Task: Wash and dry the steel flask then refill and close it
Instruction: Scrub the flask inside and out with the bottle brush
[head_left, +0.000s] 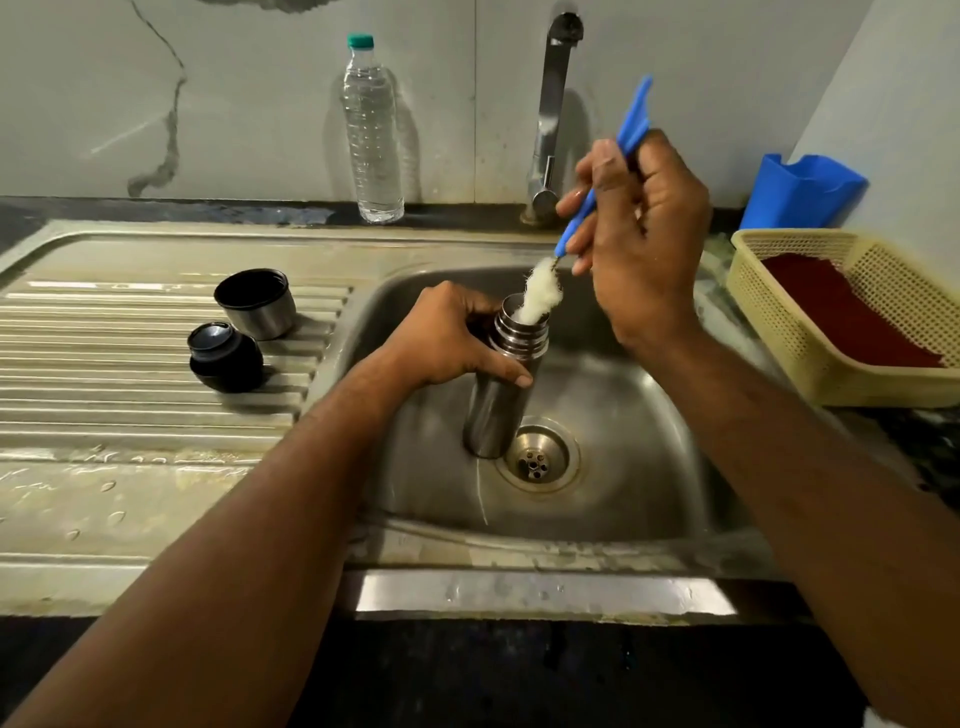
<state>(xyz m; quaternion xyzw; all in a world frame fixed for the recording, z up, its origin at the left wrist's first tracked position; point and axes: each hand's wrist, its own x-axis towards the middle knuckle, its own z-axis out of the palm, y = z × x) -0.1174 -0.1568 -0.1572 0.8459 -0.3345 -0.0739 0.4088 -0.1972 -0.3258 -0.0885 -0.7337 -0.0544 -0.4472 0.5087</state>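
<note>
1. your left hand (447, 332) wraps around the steel flask (501, 384), holding it upright in the sink basin (623, 441), just left of the drain (537, 457).
2. your right hand (639, 234) grips the blue bottle brush (602, 176); its white bristles sit at the flask's open mouth.
3. the flask's cup lid (255, 303) and black stopper (224, 356) rest on the drainboard (130, 364), left of the basin.
4. a clear water bottle (370, 130) stands behind the drainboard, left of the tap (550, 114).

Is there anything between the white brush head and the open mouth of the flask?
Nothing visible. The right hand holds the bottle brush, its bristles already entering the mouth of the steel flask, which the left hand grips.
</note>
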